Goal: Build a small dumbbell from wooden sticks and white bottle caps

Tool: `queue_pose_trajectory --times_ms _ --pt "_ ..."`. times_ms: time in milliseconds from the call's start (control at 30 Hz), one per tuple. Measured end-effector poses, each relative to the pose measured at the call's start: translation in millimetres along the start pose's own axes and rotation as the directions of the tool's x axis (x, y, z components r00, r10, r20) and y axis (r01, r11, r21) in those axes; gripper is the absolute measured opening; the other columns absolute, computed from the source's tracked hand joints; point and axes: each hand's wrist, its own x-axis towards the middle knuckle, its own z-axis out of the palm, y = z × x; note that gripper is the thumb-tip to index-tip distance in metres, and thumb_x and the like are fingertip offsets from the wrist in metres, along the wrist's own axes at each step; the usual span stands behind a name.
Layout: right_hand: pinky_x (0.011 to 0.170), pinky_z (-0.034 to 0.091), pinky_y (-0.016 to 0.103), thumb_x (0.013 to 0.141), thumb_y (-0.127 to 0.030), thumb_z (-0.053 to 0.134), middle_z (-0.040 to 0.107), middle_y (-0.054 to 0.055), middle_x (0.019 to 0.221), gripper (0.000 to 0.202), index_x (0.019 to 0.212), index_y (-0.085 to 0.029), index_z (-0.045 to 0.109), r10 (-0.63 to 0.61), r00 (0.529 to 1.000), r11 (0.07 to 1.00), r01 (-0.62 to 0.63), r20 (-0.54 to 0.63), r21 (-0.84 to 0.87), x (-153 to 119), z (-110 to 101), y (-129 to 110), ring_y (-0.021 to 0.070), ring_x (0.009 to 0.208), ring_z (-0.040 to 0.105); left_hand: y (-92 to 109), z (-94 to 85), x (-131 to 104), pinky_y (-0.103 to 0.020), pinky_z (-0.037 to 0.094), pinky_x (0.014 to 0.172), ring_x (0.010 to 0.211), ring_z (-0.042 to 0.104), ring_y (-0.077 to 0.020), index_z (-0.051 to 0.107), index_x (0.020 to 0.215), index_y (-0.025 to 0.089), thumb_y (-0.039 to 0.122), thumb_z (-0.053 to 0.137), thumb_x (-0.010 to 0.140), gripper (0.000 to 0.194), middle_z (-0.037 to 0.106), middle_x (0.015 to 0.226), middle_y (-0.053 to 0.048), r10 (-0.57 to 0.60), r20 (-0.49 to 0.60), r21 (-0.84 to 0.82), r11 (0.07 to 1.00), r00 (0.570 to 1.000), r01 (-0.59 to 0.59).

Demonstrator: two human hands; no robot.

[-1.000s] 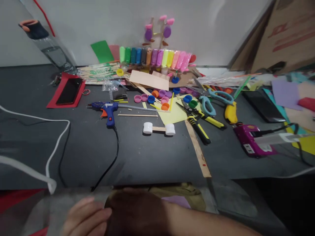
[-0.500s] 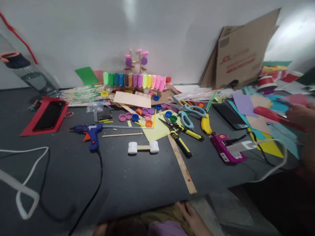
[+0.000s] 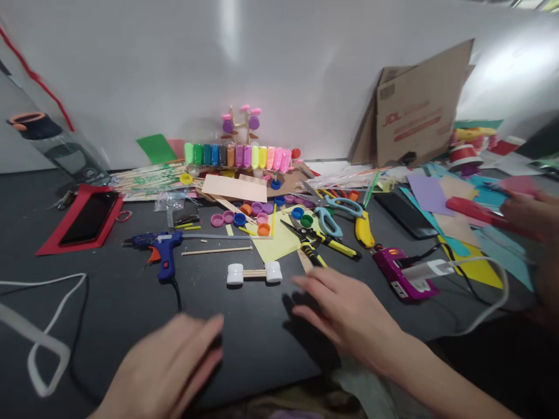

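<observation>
My left hand (image 3: 168,364) hovers over the near left of the table, slightly blurred, fingers stretched forward and holding nothing. My right hand (image 3: 338,305) is to the right, its thumb and fingers apart and nothing between them. Just beyond both lies a small piece of short wooden sticks (image 3: 254,273) joined between two white spool-like ends (image 3: 234,274); neither hand touches it. A thin wooden stick (image 3: 217,251) lies behind it. The blue glue gun (image 3: 165,256) rests on its side beyond my left hand. Yellow-and-black pliers (image 3: 312,254) lie beyond my right hand, which hides part of a wooden strip (image 3: 304,261).
Bottle caps (image 3: 263,229), blue-handled scissors (image 3: 328,222) and clay packets (image 3: 239,156) crowd the back. A purple power strip (image 3: 402,276) with cables is on the right, a water bottle (image 3: 70,154) at left. Another person's hand (image 3: 526,212) holds something red at far right.
Both my hands have risen from the lap at the table edge and reached forward over the table. The view has tilted up slightly. The white-ended piece lies in place.
</observation>
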Motion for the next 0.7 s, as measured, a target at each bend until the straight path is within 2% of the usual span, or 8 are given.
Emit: queue_pose_trajectory --times_ms 67,133,233,333,433,567,700 --pt "0.083 0.057 0.048 0.082 -0.028 0.077 0.067 0.017 0.11 0.038 0.115 -0.013 0.065 -0.043 0.998 0.988 0.049 0.042 -0.145 28.9 7.7 5.3 0.0323 0.098 0.062 -2.3 -5.3 35.3 -0.04 0.054 0.09 0.107 0.063 -0.0253 0.052 0.136 0.022 0.033 0.062 0.093 0.045 0.066 0.12 -0.01 0.031 0.034 0.041 0.999 0.999 -0.033" --pt "0.094 0.052 0.053 0.078 -0.028 0.081 0.062 0.02 0.123 0.046 0.117 -0.011 0.063 -0.082 0.994 0.982 0.092 0.066 -0.165 47.6 14.8 10.1 0.0362 0.113 0.056 -5.1 -3.2 67.1 -0.047 0.05 0.099 0.118 0.057 -0.0308 0.049 0.138 0.018 0.031 0.068 0.089 0.054 0.062 0.129 -0.014 0.021 0.075 0.071 0.997 0.997 -0.026" --pt "0.097 0.048 0.055 0.08 -0.023 0.078 0.06 0.019 0.128 0.033 0.109 -0.013 0.064 -0.098 0.993 0.983 0.107 0.07 -0.152 58.6 21.3 16.1 0.0373 0.12 0.051 -9.6 6.7 93.3 -0.049 0.048 0.099 0.113 0.058 -0.0306 0.056 0.128 0.019 0.028 0.072 0.084 0.048 0.064 0.123 -0.011 -0.008 0.165 0.029 1.0 0.986 0.004" --pt "0.098 0.048 0.052 0.085 -0.019 0.072 0.06 0.017 0.128 0.022 0.105 -0.014 0.064 -0.106 0.991 0.985 0.115 0.078 -0.131 60.2 25.2 20.5 0.0349 0.121 0.05 -14.3 13.0 96.7 -0.046 0.049 0.095 0.108 0.058 -0.0281 0.063 0.114 0.02 0.024 0.068 0.087 0.028 0.066 0.115 -0.008 -0.034 0.218 -0.034 0.999 0.975 0.043" --pt "0.101 0.045 0.051 0.087 -0.02 0.069 0.059 0.016 0.128 0.021 0.106 -0.014 0.063 -0.126 0.99 0.988 0.131 0.068 -0.082 63.7 29.4 21.9 0.0329 0.121 0.049 -21.0 12.7 93.2 -0.044 0.048 0.092 0.105 0.058 -0.0271 0.064 0.108 0.021 0.025 0.065 0.089 0.019 0.065 0.11 -0.007 -0.044 0.205 -0.083 0.995 0.978 0.062" --pt "0.099 0.045 0.05 0.09 -0.02 0.065 0.062 0.017 0.121 0.017 0.106 -0.014 0.063 -0.141 0.989 0.99 0.141 0.044 0.004 75.3 34.3 20.3 0.0311 0.116 0.051 -33.7 11.5 90.5 -0.045 0.047 0.092 0.106 0.058 -0.0277 0.062 0.112 0.023 0.029 0.066 0.09 0.023 0.065 0.111 -0.007 -0.054 0.139 -0.085 0.994 0.989 0.066" --pt "0.097 0.046 0.046 0.091 -0.03 0.069 0.065 0.015 0.115 0.027 0.111 -0.013 0.064 -0.155 0.987 0.988 0.154 0.051 0.025 88.3 31.3 25.4 0.0294 0.11 0.055 -42.6 6.9 90.7 -0.043 0.046 0.092 0.108 0.058 -0.0275 0.06 0.12 0.023 0.034 0.07 0.088 0.035 0.066 0.115 -0.007 -0.029 0.067 -0.069 0.997 0.997 0.034"
